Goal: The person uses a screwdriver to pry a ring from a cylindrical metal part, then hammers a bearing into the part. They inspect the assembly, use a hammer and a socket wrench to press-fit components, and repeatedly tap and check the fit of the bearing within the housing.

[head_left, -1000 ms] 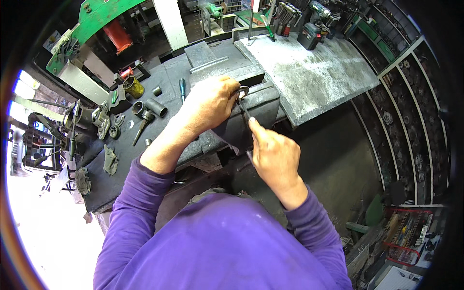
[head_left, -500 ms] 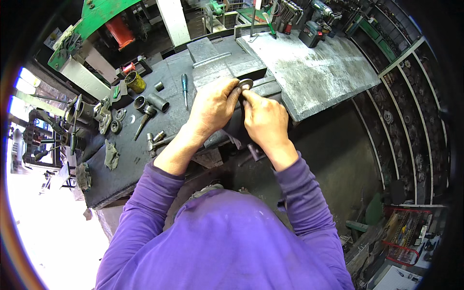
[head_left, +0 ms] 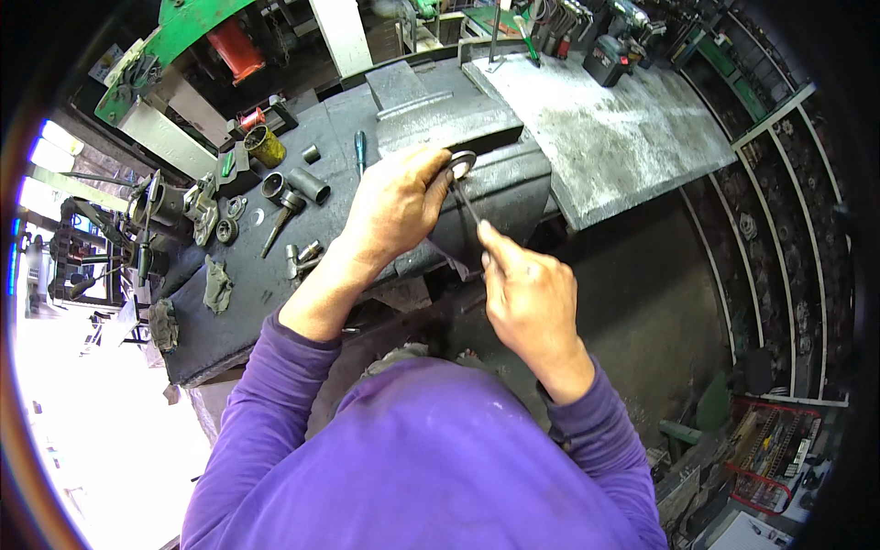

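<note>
In the head view, the left hand [head_left: 399,202] pinches a metal ring [head_left: 471,157]. The right hand [head_left: 533,291] grips a thin rod [head_left: 468,205], tip by the ring. Left of both hands stands a yellow can [head_left: 269,149], insides unclear. Far right, a red-edged tray [head_left: 775,407] holds small long things [head_left: 765,445].

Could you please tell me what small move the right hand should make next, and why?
Probably a short forward push of the thin tool with the right hand: that hand sits back from the ring-shaped part, the tool reaches up to it, and the left hand grips the part.
</note>
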